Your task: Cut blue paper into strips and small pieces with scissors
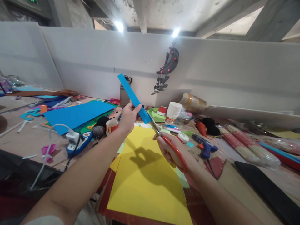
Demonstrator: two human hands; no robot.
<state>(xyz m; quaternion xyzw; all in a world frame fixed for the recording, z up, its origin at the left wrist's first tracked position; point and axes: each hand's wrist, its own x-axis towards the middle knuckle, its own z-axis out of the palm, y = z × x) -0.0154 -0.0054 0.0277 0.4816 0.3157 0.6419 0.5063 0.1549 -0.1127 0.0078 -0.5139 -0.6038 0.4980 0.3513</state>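
My left hand (128, 118) is raised above the table and pinches a long blue paper strip (131, 93) that slants up to the left. My right hand (172, 153) grips red-handled scissors (174, 150). Their blades (153, 124) meet the strip's lower end. Below both hands lies a large yellow sheet (145, 184) on the table.
A big blue sheet (77, 115) lies at the left, with a blue and white glue gun (78, 140) and its cable. A stack of white cups (173, 110), tape rolls, a blue glue gun (204, 146) and bundled sticks (243, 145) crowd the right. A white partition stands behind.
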